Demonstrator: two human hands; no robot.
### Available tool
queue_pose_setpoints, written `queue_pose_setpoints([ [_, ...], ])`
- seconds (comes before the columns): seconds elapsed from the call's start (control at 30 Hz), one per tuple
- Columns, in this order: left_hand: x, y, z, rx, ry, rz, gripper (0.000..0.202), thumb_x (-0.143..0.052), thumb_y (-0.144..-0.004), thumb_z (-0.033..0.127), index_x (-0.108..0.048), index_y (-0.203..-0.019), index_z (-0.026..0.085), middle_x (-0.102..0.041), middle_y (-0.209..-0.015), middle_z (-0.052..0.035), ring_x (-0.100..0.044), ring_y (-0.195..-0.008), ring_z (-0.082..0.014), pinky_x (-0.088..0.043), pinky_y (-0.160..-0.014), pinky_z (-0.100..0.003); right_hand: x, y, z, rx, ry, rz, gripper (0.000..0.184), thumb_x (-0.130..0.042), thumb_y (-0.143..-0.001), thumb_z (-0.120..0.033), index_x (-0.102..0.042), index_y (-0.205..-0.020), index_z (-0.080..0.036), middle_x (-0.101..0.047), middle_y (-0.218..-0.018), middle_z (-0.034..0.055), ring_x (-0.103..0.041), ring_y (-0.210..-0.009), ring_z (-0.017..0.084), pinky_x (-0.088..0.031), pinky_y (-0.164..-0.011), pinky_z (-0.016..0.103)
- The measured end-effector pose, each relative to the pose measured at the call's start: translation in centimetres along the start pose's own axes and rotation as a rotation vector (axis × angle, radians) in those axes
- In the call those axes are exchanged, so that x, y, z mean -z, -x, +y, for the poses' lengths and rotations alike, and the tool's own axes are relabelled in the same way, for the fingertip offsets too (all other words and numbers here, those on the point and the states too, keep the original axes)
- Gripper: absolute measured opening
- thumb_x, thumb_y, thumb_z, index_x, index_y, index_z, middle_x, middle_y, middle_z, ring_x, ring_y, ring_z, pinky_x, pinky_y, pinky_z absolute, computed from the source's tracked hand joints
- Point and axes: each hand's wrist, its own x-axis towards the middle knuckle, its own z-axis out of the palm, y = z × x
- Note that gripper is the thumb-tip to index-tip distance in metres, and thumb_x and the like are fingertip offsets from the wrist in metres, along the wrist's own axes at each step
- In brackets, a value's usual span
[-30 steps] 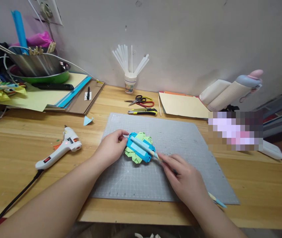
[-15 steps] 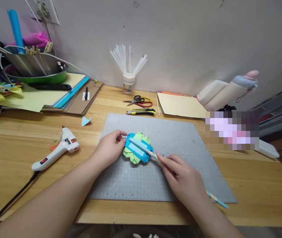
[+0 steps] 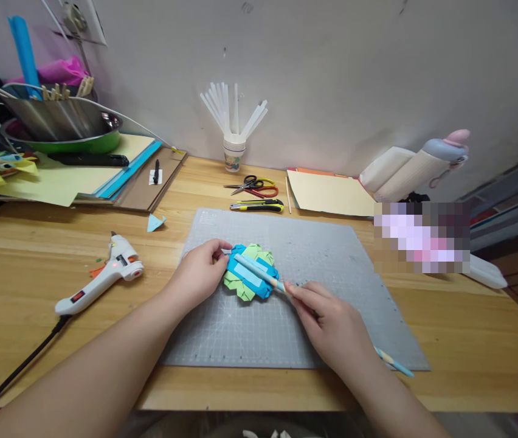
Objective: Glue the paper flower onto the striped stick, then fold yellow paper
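Observation:
A round folded-paper flower [image 3: 244, 291] in blue and light green lies on the grey cutting mat [image 3: 222, 340]. My left hand [image 3: 199, 271] pinches its upper left edge between thumb and fingers. In my right hand [image 3: 325, 319] is a long rolled-paper stick [image 3: 255, 269], pale blue with cream bands. Its front end lies slantwise over the pale blue strip [image 3: 246, 275] at the flower's centre; whether it touches cannot be told. The stick's tail comes out beyond my right wrist, over the mat's lower right edge.
On the left lies a white hot glue gun [image 3: 99, 274] with a black cord. Scissors [image 3: 250, 185] and a yellow-black utility knife [image 3: 258, 205] rest behind the mat. A paper cup [image 3: 234, 153] of glue sticks stands by the wall. A metal bowl [image 3: 58, 118] sits at back left.
The whole view has shifted slightly. Both hands, the flower and the stick keep nearly the same places relative to one another.

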Motion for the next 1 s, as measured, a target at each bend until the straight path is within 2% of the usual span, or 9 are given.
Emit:
queue_pose_setpoints([
  [0.27, -0.03, 0.09, 0.22, 0.005, -0.019, 0.004, 0.028, -0.047, -0.079, 0.033, -0.062, -0.101, 0.025, -0.063, -0.073, 0.0023, -0.057, -0.067, -0.0151, -0.042, -0.062, -0.026, 0.24, -0.22, 0.10, -0.020, -0.006, -0.059, 0.029, -0.041, -0.094, -0.031, -0.063, -0.112, -0.032, -0.061, -0.081, -0.0004, -0.061, -0.068, 0.015, -0.041, -0.056, 0.023],
  [0.47, 0.05, 0.21, 0.28, 0.004, -0.022, 0.006, 0.028, -0.048, -0.078, 0.033, -0.062, -0.101, 0.024, -0.063, -0.074, 0.0020, -0.058, -0.069, -0.0160, -0.041, -0.064, -0.027, -0.04, -0.31, 0.36, -0.023, -0.063, -0.084, 0.029, -0.041, -0.094, -0.029, -0.062, -0.113, -0.031, -0.061, -0.084, 0.0003, -0.061, -0.073, 0.016, -0.043, -0.063, 0.025],
  [0.87, -0.04, 0.08, 0.07, 0.013, 0.079, 0.041, 0.027, -0.053, -0.074, 0.035, -0.065, -0.096, 0.024, -0.063, -0.071, 0.0015, -0.057, -0.066, -0.0166, -0.040, -0.062, -0.028, -0.03, -0.22, 0.20, 0.003, -0.022, -0.096, 0.030, -0.038, -0.094, -0.029, -0.061, -0.114, -0.031, -0.060, -0.081, 0.0001, -0.059, -0.070, 0.016, -0.040, -0.058, 0.026],
  [0.93, 0.07, -0.01, 0.01, 0.024, 0.124, 0.064, 0.027, -0.055, -0.073, 0.037, -0.065, -0.095, 0.023, -0.064, -0.071, 0.0007, -0.057, -0.066, -0.0172, -0.040, -0.063, -0.029, -0.21, -0.17, 0.32, 0.000, -0.049, -0.076, 0.031, -0.037, -0.094, -0.028, -0.059, -0.117, -0.030, -0.061, -0.086, 0.0010, -0.060, -0.073, 0.017, -0.041, -0.061, 0.027],
  [1.0, 0.35, -0.16, 0.02, 0.041, 0.178, 0.134, 0.032, -0.056, -0.073, 0.040, -0.064, -0.098, 0.022, -0.065, -0.080, -0.0015, -0.058, -0.071, -0.0182, -0.041, -0.067, -0.030, -0.32, -0.17, 0.58, -0.001, -0.102, -0.055, 0.033, -0.039, -0.093, -0.027, -0.055, -0.122, -0.030, -0.062, -0.093, 0.0019, -0.060, -0.079, 0.017, -0.043, -0.067, 0.028],
])
